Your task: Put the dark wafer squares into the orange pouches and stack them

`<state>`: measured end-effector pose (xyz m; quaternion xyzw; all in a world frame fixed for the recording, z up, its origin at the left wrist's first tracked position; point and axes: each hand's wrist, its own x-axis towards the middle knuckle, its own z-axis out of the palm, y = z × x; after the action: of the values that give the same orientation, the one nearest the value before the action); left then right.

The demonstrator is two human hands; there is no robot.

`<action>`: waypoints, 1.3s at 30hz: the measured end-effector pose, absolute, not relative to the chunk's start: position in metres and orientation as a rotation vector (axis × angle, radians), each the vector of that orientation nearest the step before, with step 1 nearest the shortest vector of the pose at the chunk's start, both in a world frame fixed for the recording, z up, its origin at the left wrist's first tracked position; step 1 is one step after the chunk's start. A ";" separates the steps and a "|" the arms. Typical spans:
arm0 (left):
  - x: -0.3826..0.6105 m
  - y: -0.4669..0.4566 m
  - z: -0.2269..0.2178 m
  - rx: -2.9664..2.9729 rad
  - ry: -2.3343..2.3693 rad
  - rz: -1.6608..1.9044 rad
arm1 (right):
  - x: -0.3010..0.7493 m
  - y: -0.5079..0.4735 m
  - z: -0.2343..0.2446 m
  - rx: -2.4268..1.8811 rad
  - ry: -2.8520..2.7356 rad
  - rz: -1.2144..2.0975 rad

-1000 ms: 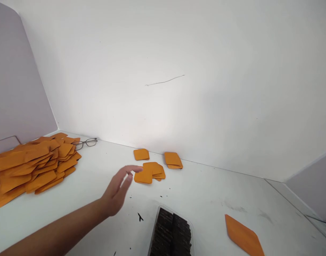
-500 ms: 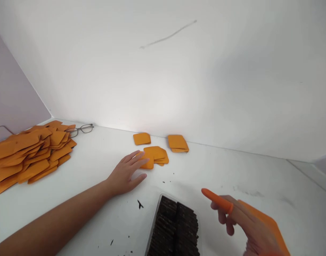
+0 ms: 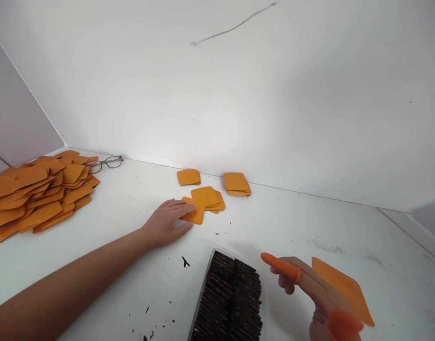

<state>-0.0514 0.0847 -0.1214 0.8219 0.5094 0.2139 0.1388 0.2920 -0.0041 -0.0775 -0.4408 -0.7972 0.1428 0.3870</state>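
My left hand [image 3: 169,222] reaches across the white table, fingers stretched out and their tips on a flat orange square paper packet [image 3: 198,215]. That packet overlaps a small fanned stack of similar packets [image 3: 205,195]. An orange rubber finger cot [image 3: 279,266] covers the index finger of my right hand [image 3: 315,289], and another orange cot [image 3: 343,324] shows at the thumb. The right hand hovers empty, index finger extended and the others loosely bent. Beside it lies an orange packet [image 3: 348,291]. Between my hands stands a clear plastic tray [image 3: 202,279] with two rows of thin dark sheets [image 3: 230,298].
A big heap of orange packets [image 3: 40,189] lies at the left, with eyeglasses [image 3: 105,163] by it. Two small piles, one left [image 3: 189,177] and one right [image 3: 237,183], sit near the white wall [image 3: 217,104]. Dark crumbs [image 3: 185,262] dot the table.
The view has shifted slightly, showing more of the tray. My left fingers have settled lower onto the packet. My right hand has moved a little left, exposing more of the packet beside it.
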 end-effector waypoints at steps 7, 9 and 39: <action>-0.049 0.084 -0.118 2.341 1.560 0.692 | 0.297 0.000 -0.089 -1.146 -2.021 0.430; -0.049 0.084 -0.119 2.336 1.545 0.682 | 0.298 -0.001 -0.090 -1.152 -2.038 0.436; -0.068 0.080 -0.113 2.051 1.630 0.974 | 0.290 0.001 -0.076 -1.099 -2.046 0.434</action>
<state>-0.0684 0.0798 -0.1130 0.7228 0.5744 0.3433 0.1726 0.2900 0.0009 -0.0764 -0.4304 -0.8011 0.1699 0.3796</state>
